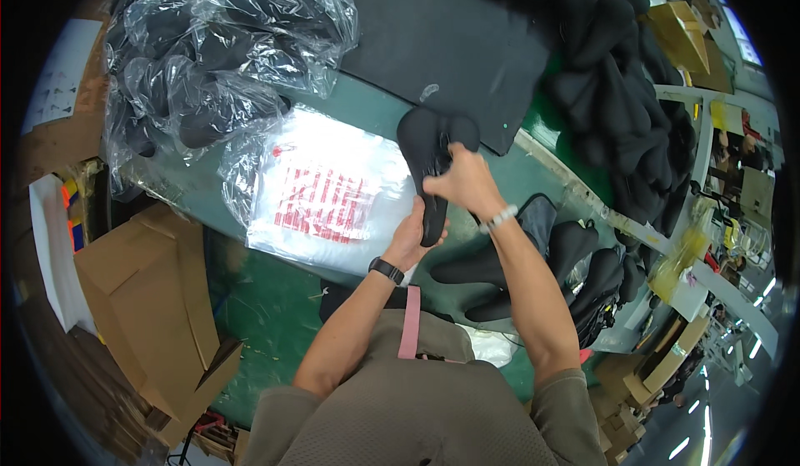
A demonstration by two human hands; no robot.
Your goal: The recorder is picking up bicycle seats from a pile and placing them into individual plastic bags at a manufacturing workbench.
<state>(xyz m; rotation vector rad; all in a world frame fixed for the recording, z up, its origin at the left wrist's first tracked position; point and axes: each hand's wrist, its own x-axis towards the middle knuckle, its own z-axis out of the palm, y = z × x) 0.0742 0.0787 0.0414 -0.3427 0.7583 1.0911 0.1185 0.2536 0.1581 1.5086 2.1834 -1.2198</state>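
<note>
A black bicycle saddle [422,142] is between my two hands, its wide end pointing away from me and its narrow nose toward me. My left hand [410,234] is closed around the nose. Over the saddle's middle and right side lies my right hand [463,184], thumb and fingers gripping it; its fingertips are partly hidden. Just left of the saddle, a stack of clear plastic bags with red print [325,195] lies flat on the green table [379,99].
Saddles in clear plastic [225,57] pile up at the far left. A black mat [450,32] covers the table's far middle. Bare black saddles [617,74] heap at the far right, more [567,253] near my right forearm. An open cardboard box [154,299] stands at left.
</note>
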